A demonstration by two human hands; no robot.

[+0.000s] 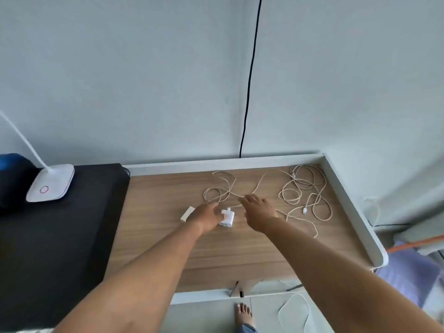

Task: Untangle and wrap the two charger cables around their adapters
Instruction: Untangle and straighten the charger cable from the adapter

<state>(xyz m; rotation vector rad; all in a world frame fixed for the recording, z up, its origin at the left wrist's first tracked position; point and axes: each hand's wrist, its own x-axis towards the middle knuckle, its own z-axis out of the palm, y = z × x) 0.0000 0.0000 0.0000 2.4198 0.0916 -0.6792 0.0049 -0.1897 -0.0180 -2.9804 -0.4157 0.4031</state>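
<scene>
Two white adapters lie on the wooden desk [216, 255]. My left hand [204, 216] rests between them, its thumb touching the square white adapter [227, 216]; the other adapter [187, 213] shows just left of that hand. My right hand [259, 212] hovers over the cream cable [222, 186] that loops behind the adapters, fingers spread and pointing left. A second cream cable [304, 188] lies in a loose tangle at the right rear, its white plug [305, 210] on the desk. Whether the left hand's fingers grip the adapter is unclear.
A black mat [62, 231] covers the desk's left part, with a white lamp base [50, 182] on it. A raised white rim [348, 200] borders the desk at back and right. A black wire [249, 80] runs down the wall. A bare foot [245, 316] and white cord [295, 311] are on the floor.
</scene>
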